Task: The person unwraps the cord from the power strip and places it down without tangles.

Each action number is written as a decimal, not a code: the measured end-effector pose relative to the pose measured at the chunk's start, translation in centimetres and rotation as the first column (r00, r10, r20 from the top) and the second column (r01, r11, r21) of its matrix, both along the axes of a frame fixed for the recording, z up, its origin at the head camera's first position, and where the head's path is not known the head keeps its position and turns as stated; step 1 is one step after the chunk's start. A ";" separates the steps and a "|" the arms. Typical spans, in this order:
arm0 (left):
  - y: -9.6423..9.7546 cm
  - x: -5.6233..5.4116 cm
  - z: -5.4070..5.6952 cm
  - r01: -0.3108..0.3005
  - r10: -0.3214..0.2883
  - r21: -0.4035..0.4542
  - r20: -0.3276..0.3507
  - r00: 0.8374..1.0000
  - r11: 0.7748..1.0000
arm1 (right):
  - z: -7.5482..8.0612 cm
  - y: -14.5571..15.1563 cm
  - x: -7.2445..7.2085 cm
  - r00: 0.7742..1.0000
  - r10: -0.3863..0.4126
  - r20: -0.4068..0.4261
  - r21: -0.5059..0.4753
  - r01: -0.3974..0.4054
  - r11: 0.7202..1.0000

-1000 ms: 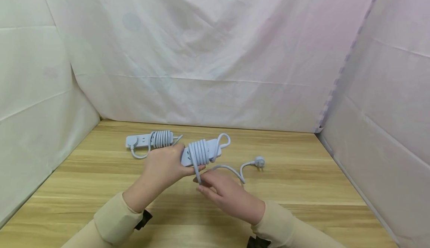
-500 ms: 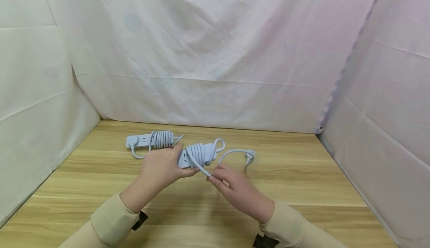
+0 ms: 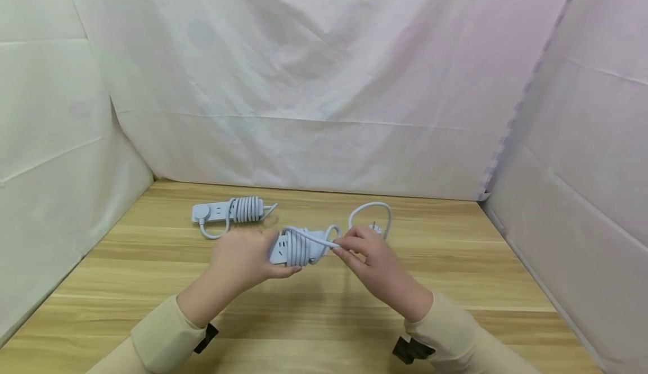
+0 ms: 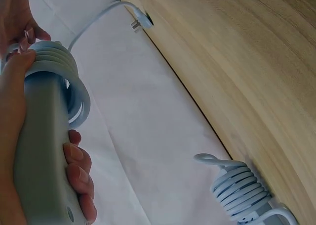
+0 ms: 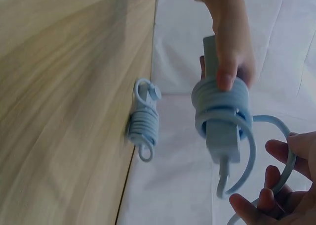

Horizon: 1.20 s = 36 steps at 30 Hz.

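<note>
Hands (image 3: 382, 267) now farther apart, cord (image 3: 313, 238) between

Wooden tabletop (image 3: 496, 284) offers passage right of the right hand (image 3: 382, 267). A cord loop (image 3: 372, 203) blocks its far side; a resting cord-wrapped power strip (image 3: 240, 210) obstructs beyond the left hand (image 3: 240, 256).

Left forearm (image 3: 164, 334) and right forearm (image 3: 458, 329) are angled inward from the bottom of the head view. Left hand (image 3: 239, 255) is held back uppermost, fingers (image 4: 79, 181) curled, thumb (image 3: 282, 271) extended inward. Right hand (image 3: 381, 268) is held nearby, thumb and index finger (image 3: 352, 243) set in a pinch.
</note>
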State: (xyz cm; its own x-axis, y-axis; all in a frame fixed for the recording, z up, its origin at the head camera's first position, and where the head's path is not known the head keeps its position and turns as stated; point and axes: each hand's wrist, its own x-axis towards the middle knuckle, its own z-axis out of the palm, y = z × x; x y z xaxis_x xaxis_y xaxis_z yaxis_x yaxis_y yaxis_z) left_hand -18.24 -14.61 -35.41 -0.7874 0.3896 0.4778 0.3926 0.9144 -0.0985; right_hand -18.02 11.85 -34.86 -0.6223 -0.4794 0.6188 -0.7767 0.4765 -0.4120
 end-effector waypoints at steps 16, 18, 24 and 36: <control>-0.2 1.0 0.2 0.106 -0.106 0.014 -0.024 0.994 0.994 | -0.2 2.4 -1.9 0.988 -0.150 0.030 0.054 0.148 0.987; -0.3 1.1 0.3 0.094 -0.094 0.029 -0.012 0.996 0.995 | -0.3 2.7 -2.0 0.984 -0.168 0.055 0.063 0.165 0.984; -0.7 0.8 0.5 0.014 -0.020 0.098 0.062 0.998 0.995 | -0.7 3.4 -1.8 0.974 -0.202 0.099 0.091 0.193 0.977; -1.7 0.1 0.5 -0.124 0.105 0.134 0.145 0.984 0.983 | -0.8 4.8 -0.4 0.972 -0.195 0.128 0.120 0.180 0.976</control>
